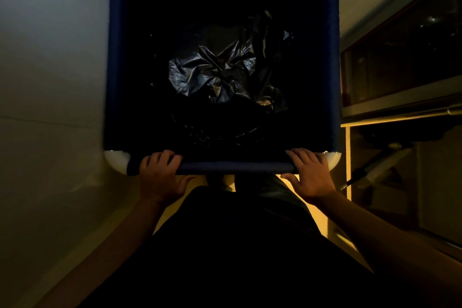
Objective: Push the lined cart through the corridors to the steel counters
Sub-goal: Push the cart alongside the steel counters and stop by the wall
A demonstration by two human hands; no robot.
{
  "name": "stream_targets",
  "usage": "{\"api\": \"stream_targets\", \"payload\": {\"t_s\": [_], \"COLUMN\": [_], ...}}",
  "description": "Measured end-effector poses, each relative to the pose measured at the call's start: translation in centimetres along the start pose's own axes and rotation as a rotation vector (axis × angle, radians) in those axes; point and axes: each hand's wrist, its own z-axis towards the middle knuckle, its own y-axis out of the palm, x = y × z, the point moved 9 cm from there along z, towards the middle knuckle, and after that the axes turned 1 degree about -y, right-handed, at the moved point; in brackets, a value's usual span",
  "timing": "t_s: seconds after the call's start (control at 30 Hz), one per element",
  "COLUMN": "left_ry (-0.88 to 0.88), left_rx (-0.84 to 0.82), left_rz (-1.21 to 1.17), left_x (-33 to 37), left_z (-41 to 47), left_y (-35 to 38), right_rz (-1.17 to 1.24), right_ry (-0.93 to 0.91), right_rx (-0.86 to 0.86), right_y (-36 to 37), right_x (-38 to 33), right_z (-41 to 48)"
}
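Note:
A dark blue cart (111, 70) fills the middle of the view, seen from above in dim light. A crumpled black plastic liner (215, 75) lies inside it. White rounded corner caps show at both near corners. My left hand (160, 175) is wrapped over the left end of the near rim bar (232, 168). My right hand (310, 172) grips the same bar at its right end, fingers over the top. My dark trousers fill the bottom of the frame.
A pale wall (50, 82) runs close along the cart's left side. On the right stands a glass-fronted cabinet (405, 62) with a metal rail, and a dark opening with pipes below it. The yellow-lit floor (320, 220) shows under my arms.

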Motion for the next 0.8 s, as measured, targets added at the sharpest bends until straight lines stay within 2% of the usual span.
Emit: {"api": "stream_targets", "payload": {"t_s": [0.27, 0.8], "left_ry": [-0.022, -0.019], "left_rx": [0.0, -0.011], "left_rz": [-0.018, 0.009], "left_x": [-0.46, -0.19], "left_z": [-0.14, -0.02], "left_y": [0.83, 0.13], "right_rz": [0.052, 0.012], "right_ry": [-0.014, -0.013], "right_rx": [-0.012, -0.016], "right_y": [-0.2, -0.06], "right_x": [0.06, -0.07], "right_z": [0.11, 0.04]}}
